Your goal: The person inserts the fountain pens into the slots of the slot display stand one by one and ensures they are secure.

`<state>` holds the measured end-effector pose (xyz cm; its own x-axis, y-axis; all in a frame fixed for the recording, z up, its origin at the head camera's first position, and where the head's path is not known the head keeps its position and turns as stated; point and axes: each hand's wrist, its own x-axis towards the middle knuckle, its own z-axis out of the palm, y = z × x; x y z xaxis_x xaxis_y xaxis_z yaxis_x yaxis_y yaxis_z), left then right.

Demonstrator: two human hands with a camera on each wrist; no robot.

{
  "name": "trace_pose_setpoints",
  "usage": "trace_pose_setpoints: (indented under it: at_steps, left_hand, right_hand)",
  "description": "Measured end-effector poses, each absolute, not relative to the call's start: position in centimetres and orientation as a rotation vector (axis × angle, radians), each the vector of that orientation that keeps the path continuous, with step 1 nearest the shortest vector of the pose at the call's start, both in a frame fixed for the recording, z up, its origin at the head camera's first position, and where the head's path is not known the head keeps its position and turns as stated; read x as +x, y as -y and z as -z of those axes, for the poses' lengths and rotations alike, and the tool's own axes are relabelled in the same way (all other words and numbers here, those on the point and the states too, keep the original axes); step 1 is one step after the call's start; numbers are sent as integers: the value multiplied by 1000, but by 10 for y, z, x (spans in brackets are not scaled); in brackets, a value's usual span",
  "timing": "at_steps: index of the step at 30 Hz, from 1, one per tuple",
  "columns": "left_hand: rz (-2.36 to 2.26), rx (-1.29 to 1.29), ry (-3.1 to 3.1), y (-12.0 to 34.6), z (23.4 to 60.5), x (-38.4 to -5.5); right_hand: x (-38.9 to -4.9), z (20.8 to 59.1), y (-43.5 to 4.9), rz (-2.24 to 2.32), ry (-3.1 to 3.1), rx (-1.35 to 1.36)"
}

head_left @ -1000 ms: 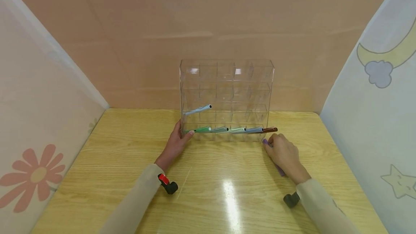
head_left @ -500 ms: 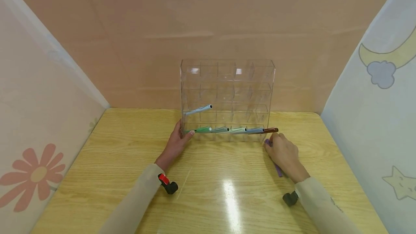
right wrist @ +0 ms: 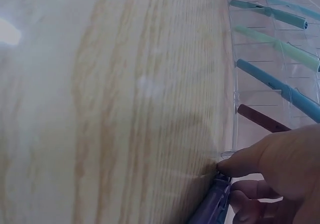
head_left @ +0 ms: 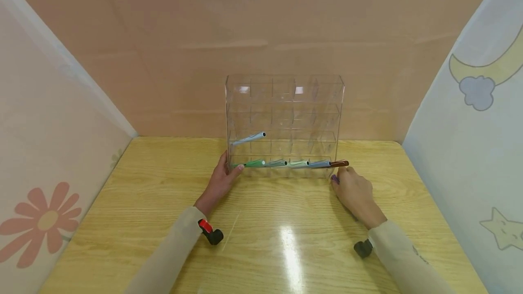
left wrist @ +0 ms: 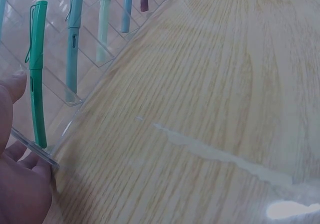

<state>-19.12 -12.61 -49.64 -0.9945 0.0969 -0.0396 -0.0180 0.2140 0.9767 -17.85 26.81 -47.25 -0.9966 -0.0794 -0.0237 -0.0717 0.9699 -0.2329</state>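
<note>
A clear acrylic pen rack [head_left: 282, 101] with rows of small compartments stands on the table. My left hand [head_left: 219, 180] grips its lower left corner, the thumb in front near a green pen [left wrist: 37, 74] and fingers behind. At the lower right corner, my right hand [head_left: 356, 194] holds a purple pen [right wrist: 212, 204] between thumb and curled fingers; much of this pen is hidden under the hand in the head view. Along the bottom row lean the green pen, a teal pen [head_left: 278, 163], a pale green pen [head_left: 299, 163], a blue pen [head_left: 320, 164] and a brown pen [head_left: 339, 163].
A light blue pen [head_left: 250, 138] leans in the leftmost compartment one row higher. The rack stands on a wooden table [head_left: 261, 239], before a tan back wall [head_left: 261, 26]. Patterned side panels [head_left: 461, 162] flank the table.
My right hand has shifted and turned slightly over the purple pen, so less of the pen shows in the head view. The left hand keeps its grip on the rack.
</note>
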Motion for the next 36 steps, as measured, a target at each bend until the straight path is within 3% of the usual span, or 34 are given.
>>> trace_pose_setpoints:
  at_steps: [36]
  left_hand:
    - [-1930,97,-2350,126,496,-190]
  right_hand:
    - [-180,469,-266,434,-3020,-87]
